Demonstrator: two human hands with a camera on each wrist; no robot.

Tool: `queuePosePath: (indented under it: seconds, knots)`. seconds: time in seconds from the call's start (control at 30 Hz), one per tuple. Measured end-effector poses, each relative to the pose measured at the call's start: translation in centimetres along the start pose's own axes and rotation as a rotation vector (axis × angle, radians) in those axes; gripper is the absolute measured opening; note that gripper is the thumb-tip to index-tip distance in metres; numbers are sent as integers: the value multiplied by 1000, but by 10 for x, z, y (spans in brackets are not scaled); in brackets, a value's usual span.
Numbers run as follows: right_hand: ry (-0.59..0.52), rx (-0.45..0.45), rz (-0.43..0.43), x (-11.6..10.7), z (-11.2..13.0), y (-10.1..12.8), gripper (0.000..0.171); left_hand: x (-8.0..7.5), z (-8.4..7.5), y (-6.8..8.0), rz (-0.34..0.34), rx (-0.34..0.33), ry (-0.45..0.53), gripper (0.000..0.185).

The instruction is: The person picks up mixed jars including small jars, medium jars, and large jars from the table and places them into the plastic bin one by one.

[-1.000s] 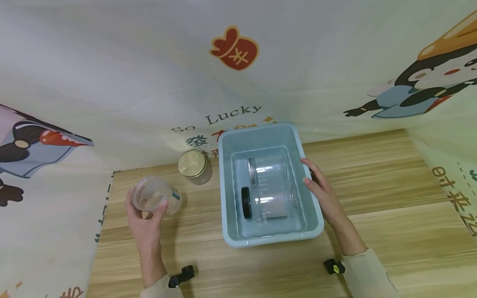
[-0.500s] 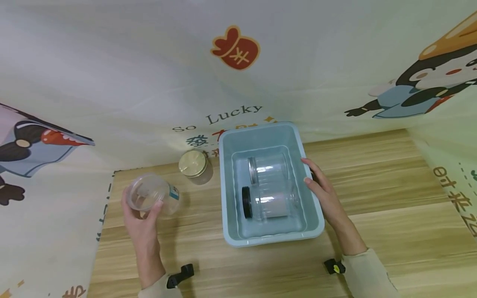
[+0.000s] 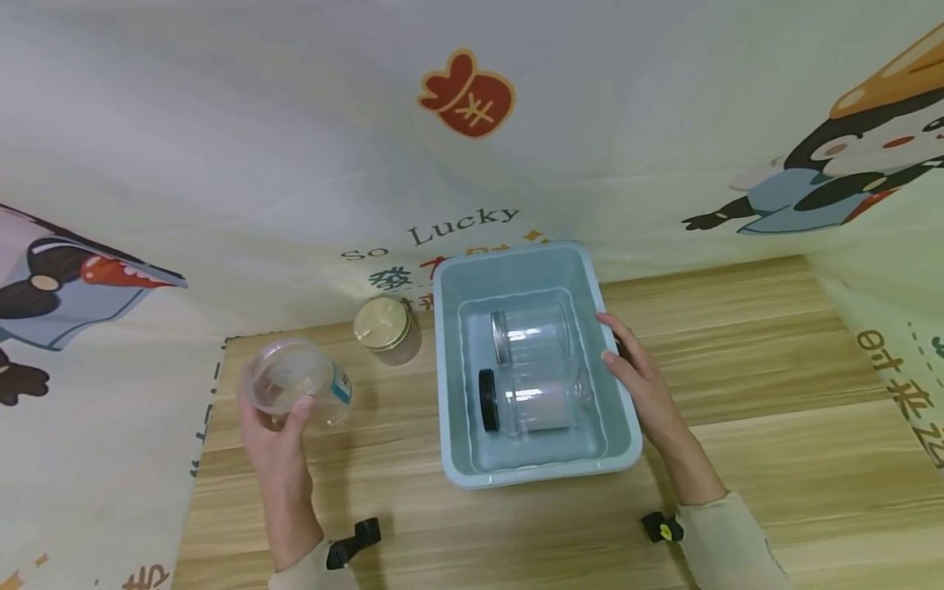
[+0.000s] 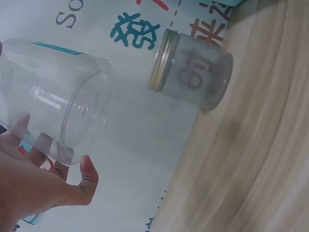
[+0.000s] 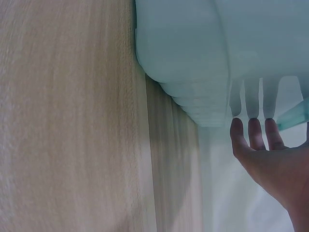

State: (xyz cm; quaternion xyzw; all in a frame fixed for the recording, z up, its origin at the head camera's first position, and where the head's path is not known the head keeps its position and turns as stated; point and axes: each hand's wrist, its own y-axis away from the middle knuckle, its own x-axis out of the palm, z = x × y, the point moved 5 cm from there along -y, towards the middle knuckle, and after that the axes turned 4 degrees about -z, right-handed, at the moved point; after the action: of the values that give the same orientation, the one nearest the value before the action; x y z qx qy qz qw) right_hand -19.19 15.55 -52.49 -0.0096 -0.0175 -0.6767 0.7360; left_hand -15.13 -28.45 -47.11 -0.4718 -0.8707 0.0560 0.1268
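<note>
My left hand [image 3: 276,426] grips an empty clear plastic jar [image 3: 291,387] with a teal label, held tilted above the table's left part; the left wrist view shows the same clear jar [image 4: 53,96] with my fingers [image 4: 72,186] curled round it. My right hand [image 3: 637,373] rests with straight fingers [image 5: 253,135] against the right wall of a light-blue plastic bin [image 3: 453,377]. Two clear jars lie on their sides in the bin: one with a clear lid [image 3: 531,334], one with a black lid [image 3: 534,400].
A jar with a gold lid [image 3: 385,328] stands upright on the wooden table [image 3: 737,393] just left of the bin, also seen as the gold-lidded jar [image 4: 190,72]. A printed cloth backdrop [image 3: 472,147] rises behind and on both sides.
My left hand has lifted the clear jar a little up and to the left. The right hand and the bin have not moved.
</note>
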Motion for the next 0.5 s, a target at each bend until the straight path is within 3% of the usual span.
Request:
queuePosePath:
  seconds: [0.23,0.5]
  knots:
    - [13,-18,-6,0,0,-1,49,2,-5,-3,15,43,61,68]
    - [14,-7,3,0,0,-1,49,7,-17,-5,15,35,39,70]
